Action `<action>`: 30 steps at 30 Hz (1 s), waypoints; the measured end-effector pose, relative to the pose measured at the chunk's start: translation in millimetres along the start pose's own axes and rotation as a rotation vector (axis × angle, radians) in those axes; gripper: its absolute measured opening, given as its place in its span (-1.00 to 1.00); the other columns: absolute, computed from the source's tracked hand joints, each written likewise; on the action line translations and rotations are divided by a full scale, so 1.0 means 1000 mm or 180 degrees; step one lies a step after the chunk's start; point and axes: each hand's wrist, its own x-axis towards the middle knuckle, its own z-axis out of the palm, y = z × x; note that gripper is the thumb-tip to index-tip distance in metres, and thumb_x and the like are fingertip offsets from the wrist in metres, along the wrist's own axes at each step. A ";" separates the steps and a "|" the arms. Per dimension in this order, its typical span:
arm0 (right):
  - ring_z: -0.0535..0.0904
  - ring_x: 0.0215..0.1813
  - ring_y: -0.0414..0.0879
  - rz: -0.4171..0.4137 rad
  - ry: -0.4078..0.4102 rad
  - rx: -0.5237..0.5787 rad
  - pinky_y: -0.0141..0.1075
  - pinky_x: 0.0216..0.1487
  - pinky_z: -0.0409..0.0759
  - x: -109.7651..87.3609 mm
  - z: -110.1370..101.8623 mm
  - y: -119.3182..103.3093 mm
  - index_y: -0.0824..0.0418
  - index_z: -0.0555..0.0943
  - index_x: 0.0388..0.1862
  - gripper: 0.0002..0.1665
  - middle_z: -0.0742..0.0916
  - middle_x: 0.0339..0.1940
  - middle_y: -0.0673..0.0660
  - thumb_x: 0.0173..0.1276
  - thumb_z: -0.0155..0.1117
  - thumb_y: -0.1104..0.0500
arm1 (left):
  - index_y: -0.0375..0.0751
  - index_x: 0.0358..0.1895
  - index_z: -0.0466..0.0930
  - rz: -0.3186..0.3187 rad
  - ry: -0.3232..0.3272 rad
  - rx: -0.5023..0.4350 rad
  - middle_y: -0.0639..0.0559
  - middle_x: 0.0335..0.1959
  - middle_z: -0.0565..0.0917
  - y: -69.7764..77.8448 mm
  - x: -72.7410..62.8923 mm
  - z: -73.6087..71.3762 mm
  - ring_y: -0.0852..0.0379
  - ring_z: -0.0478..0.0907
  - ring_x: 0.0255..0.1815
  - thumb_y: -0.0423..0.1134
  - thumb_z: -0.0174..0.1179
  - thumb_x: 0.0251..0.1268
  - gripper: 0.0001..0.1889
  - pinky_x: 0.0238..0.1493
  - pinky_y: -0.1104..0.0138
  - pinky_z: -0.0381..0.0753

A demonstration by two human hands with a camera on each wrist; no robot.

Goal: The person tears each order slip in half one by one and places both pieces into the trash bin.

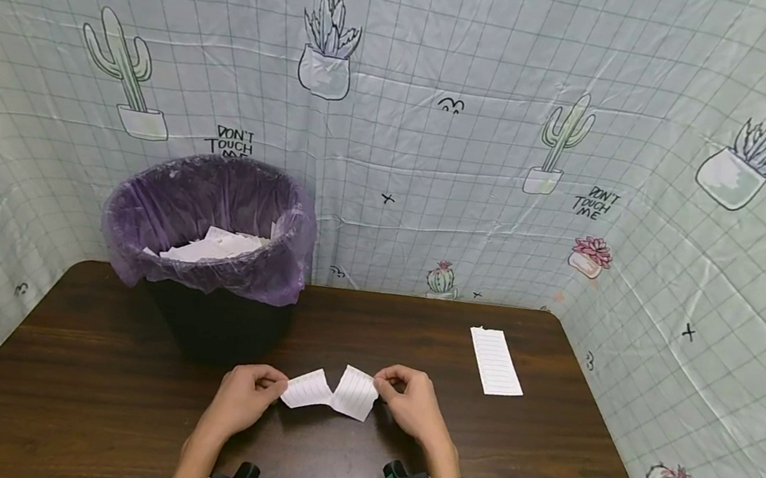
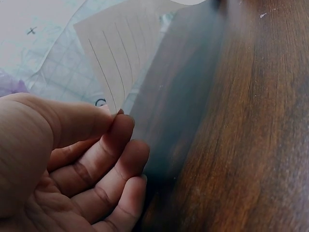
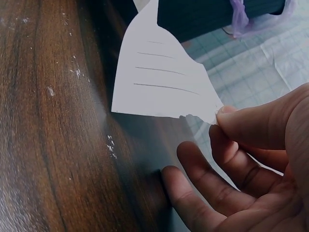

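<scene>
A small lined sheet of paper [image 1: 353, 393] is stretched between both hands just over the table, with a V-shaped tear running down from its top edge. Its two parts still join at a narrow strip near the bottom. My left hand [image 1: 246, 395] pinches the left corner between thumb and index finger; the left wrist view shows that lined corner [image 2: 120, 48] above the fingertips. Thumb and finger of my right hand [image 1: 412, 403] pinch the opposite corner. In the right wrist view, this part of the paper [image 3: 159, 77] has a ragged spot along its edge.
A black bin [image 1: 217, 321] with a purple liner [image 1: 271, 271] stands at the back left, holding white paper pieces [image 1: 218, 245]. Another lined paper strip [image 1: 496, 363] lies flat at the back right of the dark wooden table [image 1: 542, 469]. Patterned curtains enclose the back and sides.
</scene>
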 end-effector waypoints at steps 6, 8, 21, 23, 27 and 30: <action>0.65 -0.31 -0.21 0.0023 -0.0008 0.0011 -0.38 -0.30 0.55 0.000 -0.001 0.000 0.19 0.75 -0.30 -0.91 0.79 -0.36 0.04 0.42 0.34 0.27 | -0.27 -0.27 0.79 0.0004 -0.0010 -0.0005 0.00 -0.38 0.77 -0.001 0.000 0.000 0.21 0.59 -0.39 -0.40 0.31 0.33 -0.93 -0.32 0.38 0.55; 0.64 -0.32 -0.20 0.0030 -0.0008 0.0029 -0.39 -0.31 0.55 0.000 -0.001 -0.001 0.20 0.75 -0.30 -0.92 0.79 -0.36 0.06 0.41 0.34 0.28 | -0.27 -0.26 0.79 0.0001 -0.0014 -0.0001 0.00 -0.38 0.77 -0.001 0.000 0.000 0.20 0.60 -0.38 -0.40 0.31 0.33 -0.93 -0.31 0.38 0.56; 0.62 -0.35 -0.23 0.0073 0.0014 0.0091 -0.39 -0.33 0.54 -0.001 -0.001 0.001 0.22 0.74 -0.30 -0.92 0.77 -0.38 0.06 0.41 0.33 0.30 | -0.29 -0.27 0.78 -0.0032 0.0013 -0.0074 0.01 -0.44 0.75 -0.002 0.000 0.000 0.21 0.61 -0.46 -0.42 0.31 0.32 -0.93 -0.36 0.40 0.54; 0.62 -0.36 -0.22 0.0059 0.0019 0.0106 -0.39 -0.34 0.54 0.000 -0.001 0.001 0.23 0.73 -0.30 -0.92 0.77 -0.39 0.07 0.41 0.33 0.30 | -0.29 -0.27 0.78 -0.0040 0.0020 -0.0091 0.01 -0.44 0.75 -0.001 0.000 -0.001 0.19 0.62 -0.46 -0.42 0.31 0.32 -0.93 -0.37 0.40 0.54; 0.62 -0.37 -0.22 0.0056 0.0004 0.0146 -0.39 -0.35 0.54 0.000 -0.002 0.003 0.24 0.73 -0.29 -0.92 0.77 -0.39 0.08 0.42 0.33 0.30 | -0.30 -0.26 0.78 -0.0045 0.0016 -0.0100 0.00 -0.44 0.75 -0.001 0.000 -0.001 0.18 0.63 -0.46 -0.42 0.31 0.32 -0.93 -0.37 0.40 0.54; 0.64 -0.38 -0.20 0.0071 -0.0007 0.0181 -0.39 -0.35 0.55 0.001 -0.002 0.003 0.25 0.73 -0.28 -0.92 0.77 -0.39 0.10 0.42 0.33 0.30 | -0.30 -0.27 0.78 -0.0048 0.0018 -0.0096 0.00 -0.45 0.75 -0.001 0.000 -0.001 0.19 0.62 -0.47 -0.42 0.31 0.32 -0.93 -0.37 0.40 0.54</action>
